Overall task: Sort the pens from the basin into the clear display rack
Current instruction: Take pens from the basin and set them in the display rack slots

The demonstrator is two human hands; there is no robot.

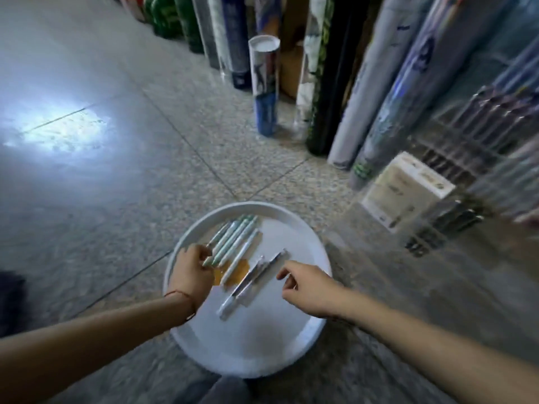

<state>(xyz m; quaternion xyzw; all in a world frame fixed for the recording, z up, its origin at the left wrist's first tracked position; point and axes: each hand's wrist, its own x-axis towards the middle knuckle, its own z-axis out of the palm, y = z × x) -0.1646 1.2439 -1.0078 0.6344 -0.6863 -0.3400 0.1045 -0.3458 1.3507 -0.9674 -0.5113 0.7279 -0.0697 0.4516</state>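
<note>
On the floor [116,170] sits a white basin [256,339]. Our left hand [191,272] pinches the green pens [233,237], which point away and right. Our right hand [309,290] hangs loose, empty.

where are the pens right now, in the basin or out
In: the green pens and grey pens lie flat inside the white basin.

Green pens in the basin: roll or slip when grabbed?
The green pens look slim and straight, so probably stiff and light. Round barrels on the smooth basin likely roll. Lying side by side, neighbours may shift when one lifts.
</note>
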